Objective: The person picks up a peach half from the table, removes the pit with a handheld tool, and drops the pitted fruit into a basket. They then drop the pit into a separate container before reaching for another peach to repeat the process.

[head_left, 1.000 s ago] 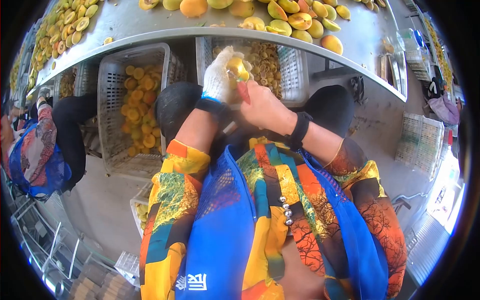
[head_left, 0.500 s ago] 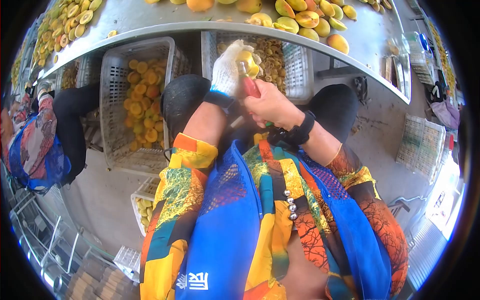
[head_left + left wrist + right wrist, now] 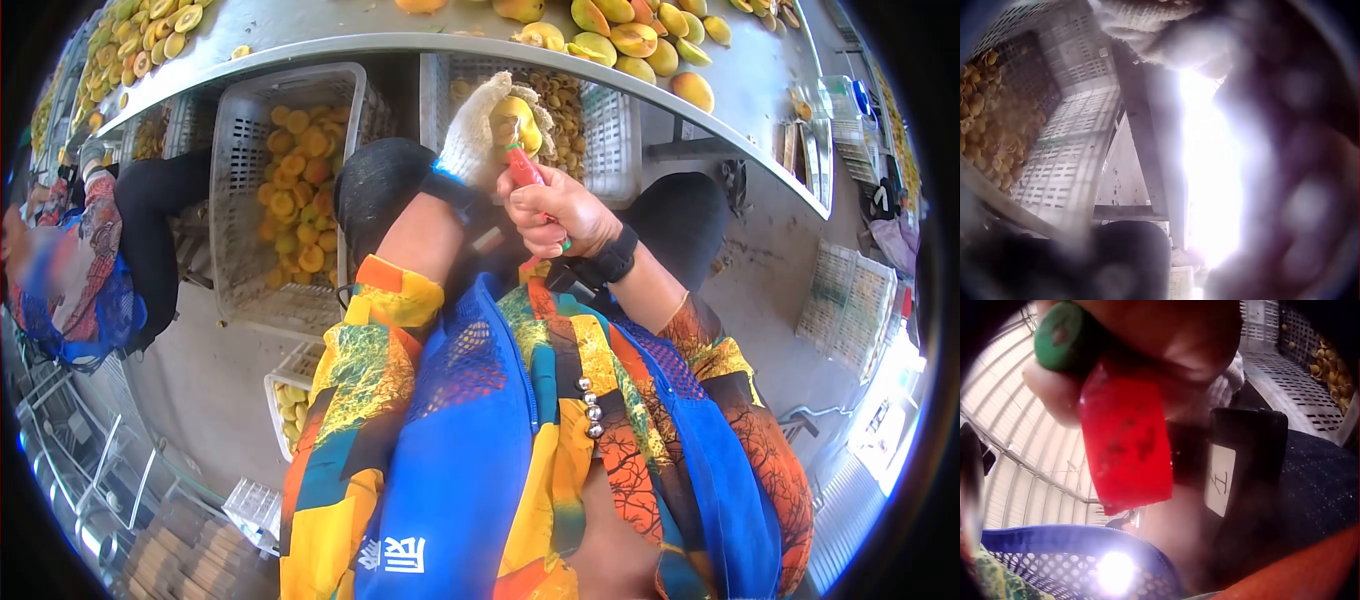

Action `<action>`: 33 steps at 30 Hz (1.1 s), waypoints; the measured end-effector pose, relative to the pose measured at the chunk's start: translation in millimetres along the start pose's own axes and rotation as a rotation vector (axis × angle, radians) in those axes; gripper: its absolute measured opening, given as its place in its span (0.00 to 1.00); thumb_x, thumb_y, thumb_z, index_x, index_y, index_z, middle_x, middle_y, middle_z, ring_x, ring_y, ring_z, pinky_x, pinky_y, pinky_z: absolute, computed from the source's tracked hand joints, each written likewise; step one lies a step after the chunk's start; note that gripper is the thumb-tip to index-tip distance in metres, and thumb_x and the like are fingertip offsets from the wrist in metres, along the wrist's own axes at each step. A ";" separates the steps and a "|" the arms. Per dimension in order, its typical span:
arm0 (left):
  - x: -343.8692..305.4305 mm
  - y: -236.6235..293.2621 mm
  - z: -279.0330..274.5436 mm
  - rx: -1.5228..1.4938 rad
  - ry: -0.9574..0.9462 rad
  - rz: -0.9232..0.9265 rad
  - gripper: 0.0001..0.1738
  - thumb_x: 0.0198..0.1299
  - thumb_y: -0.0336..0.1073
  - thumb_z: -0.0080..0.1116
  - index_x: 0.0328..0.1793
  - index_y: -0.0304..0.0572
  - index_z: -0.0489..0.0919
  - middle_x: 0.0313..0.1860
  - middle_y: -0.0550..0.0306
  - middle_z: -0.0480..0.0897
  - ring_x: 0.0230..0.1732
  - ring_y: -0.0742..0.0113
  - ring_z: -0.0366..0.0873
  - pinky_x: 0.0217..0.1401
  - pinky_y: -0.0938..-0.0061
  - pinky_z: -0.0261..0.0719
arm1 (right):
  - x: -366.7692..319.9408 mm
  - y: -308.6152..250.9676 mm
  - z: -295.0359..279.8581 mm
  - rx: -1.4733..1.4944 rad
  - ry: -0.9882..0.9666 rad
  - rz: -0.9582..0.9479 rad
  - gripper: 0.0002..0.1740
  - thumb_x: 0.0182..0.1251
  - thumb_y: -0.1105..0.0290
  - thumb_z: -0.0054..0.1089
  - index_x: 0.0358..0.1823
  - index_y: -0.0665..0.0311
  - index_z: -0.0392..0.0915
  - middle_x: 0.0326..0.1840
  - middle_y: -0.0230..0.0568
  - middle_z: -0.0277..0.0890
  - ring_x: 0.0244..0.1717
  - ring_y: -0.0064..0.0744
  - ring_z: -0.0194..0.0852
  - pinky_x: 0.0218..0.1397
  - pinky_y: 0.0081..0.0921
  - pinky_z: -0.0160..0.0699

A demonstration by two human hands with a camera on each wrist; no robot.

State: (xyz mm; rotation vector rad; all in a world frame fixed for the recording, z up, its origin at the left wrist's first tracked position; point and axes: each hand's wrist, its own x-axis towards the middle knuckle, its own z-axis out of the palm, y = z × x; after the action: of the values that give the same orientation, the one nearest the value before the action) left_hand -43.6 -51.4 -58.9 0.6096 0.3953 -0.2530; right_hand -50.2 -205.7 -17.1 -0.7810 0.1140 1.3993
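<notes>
In the head view the left hand (image 3: pixel 472 138), in a white knit glove, holds a yellow peach (image 3: pixel 513 120) above a crate. The bare right hand (image 3: pixel 568 212) grips a red-handled tool (image 3: pixel 523 167), pointed up at the peach. The tool's tip meets the near side of the fruit in this view. Close up in the right wrist view are a red flat piece (image 3: pixel 1127 447) and a round green end (image 3: pixel 1059 337) at the right hand's fingers. The left wrist view shows only part of the glove (image 3: pixel 1154 28) at its top; the peach is hidden there.
Below the hands a white crate (image 3: pixel 612 150) holds small yellow pieces. Another crate (image 3: pixel 228 190) on the left contains peach halves (image 3: pixel 300 190). The metal table (image 3: pixel 330 25) ahead bears more peaches (image 3: pixel 635 40). Another person (image 3: pixel 90 260) sits at far left.
Both hands stay together at the peach and have shifted slightly right and up in view. The right hand has turned, so more of the red handle and its curled fingers show.
</notes>
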 end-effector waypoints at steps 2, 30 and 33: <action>4.5 -1.9 2.9 -0.118 0.101 0.034 0.21 0.63 0.55 0.49 0.39 0.43 0.75 0.29 0.54 0.79 0.29 0.63 0.77 0.30 0.70 0.76 | -0.6 1.2 2.0 -0.058 0.000 -0.111 0.08 0.65 0.75 0.47 0.44 0.62 0.67 0.16 0.26 0.55 0.07 0.14 0.48 0.09 0.17 0.52; -104.6 54.6 -16.3 0.822 0.460 0.610 0.22 0.61 0.29 0.54 0.63 0.36 0.71 0.56 0.50 0.76 0.54 0.63 0.75 0.54 0.73 0.75 | -13.7 -3.6 -26.2 -1.668 0.823 -0.896 0.08 0.59 0.71 0.57 0.40 0.61 0.71 0.30 0.48 0.75 0.29 0.50 0.76 0.30 0.41 0.74; -83.7 23.1 33.5 0.592 0.116 0.379 0.26 0.60 0.22 0.51 0.67 0.36 0.66 0.59 0.48 0.75 0.55 0.63 0.75 0.55 0.73 0.75 | -16.4 -5.0 -17.8 -1.657 0.802 -0.946 0.08 0.60 0.70 0.57 0.38 0.61 0.71 0.27 0.47 0.74 0.27 0.49 0.75 0.28 0.40 0.73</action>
State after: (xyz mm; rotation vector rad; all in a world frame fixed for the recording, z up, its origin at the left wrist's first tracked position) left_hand -101.1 -43.6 13.9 1.2685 0.3063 0.0376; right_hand -42.6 -229.0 -20.0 -2.3013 -0.8099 -0.0892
